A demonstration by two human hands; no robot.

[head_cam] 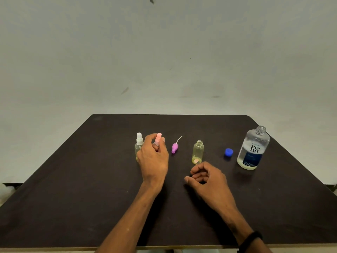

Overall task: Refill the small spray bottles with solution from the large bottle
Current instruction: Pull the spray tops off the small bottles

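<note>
My left hand [152, 155] grips a small spray bottle with a pink cap [158, 137], which stands left of centre on the dark table [73, 198]; its body is hidden behind my fingers. Just to its left stands a second small bottle with a white spray cap [139, 141]. A purple spray head with its thin tube [175, 147] lies loose on the table. To the right of it stands an uncapped small bottle [198, 152] with yellowish liquid at the bottom. My right hand [205, 177] rests in front of it, fingers loosely curled, holding nothing. The large clear bottle [253, 148] stands open at the right.
A blue cap [228, 152] lies on the table between the uncapped small bottle and the large bottle. A plain grey wall rises behind the table's far edge. A black band sits on my right wrist [250, 238].
</note>
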